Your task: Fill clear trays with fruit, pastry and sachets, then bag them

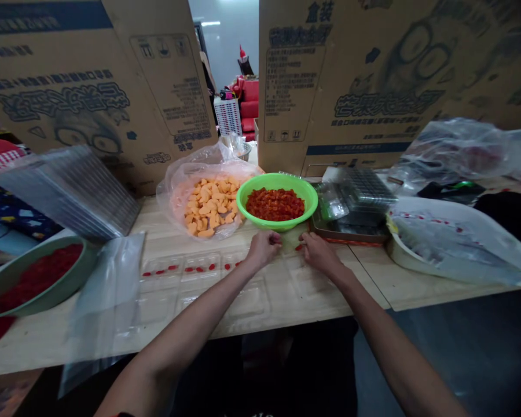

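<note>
Tucking the fingertips of the left hand under curled knuckles; impossible to tell whether gripping anything. Reaching the right hand, fingers bent, toward a single red piece at its fingertips; contact too small to make out. Fading into the wooden table: clear compartment tray, lying directly beneath both hands, edges hard to trace. Carrying a row of red pieces in its far compartments. Standing just beyond the hands: green bowl, filled with red bits.
</note>
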The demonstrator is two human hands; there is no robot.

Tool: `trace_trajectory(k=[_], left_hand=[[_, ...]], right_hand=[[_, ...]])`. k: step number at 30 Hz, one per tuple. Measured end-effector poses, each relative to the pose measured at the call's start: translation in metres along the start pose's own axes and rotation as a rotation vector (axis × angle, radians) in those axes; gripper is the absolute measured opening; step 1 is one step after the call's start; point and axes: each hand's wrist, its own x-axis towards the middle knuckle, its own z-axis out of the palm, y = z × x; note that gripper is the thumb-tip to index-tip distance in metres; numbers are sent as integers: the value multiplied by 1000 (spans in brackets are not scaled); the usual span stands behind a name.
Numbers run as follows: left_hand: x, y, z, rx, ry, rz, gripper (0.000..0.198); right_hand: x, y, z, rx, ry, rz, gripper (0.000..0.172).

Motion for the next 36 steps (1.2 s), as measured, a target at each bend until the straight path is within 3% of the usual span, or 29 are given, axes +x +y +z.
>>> trace_trajectory(k=[3,6,10,16,23,28,30,32,36], left_hand=[[2,3,22,161,-30,115,16],[0,3,31,280,-87,196,18],[-7,-2,23,397,-121,244,21],[-11,-13,6,567,-222,356,27],[-12,-24,4,523,-223,426,25],[-16,-20,3,514,-260,468,22],[-22,-18,-6,497,-229,465,25],[-34,-20,-25,436,-126,437,31],[-77,-41,-99,321,158,333,37]], right_hand=[[-6,6,5,-48,57,-44,33],[-13,8,14,-19,89,-97,31],[-24,-6,22,1,105,-124,36],[-34,-29,18,-70,9,-116,44],[-32,-23,16,-29,12,-96,50],[-34,-24,17,-116,-33,-134,49],[-36,-26,15,-170,-55,-133,48],[-37,-27,12,-224,-75,-133,49],[-35,-25,6,-290,-53,-119,63]])
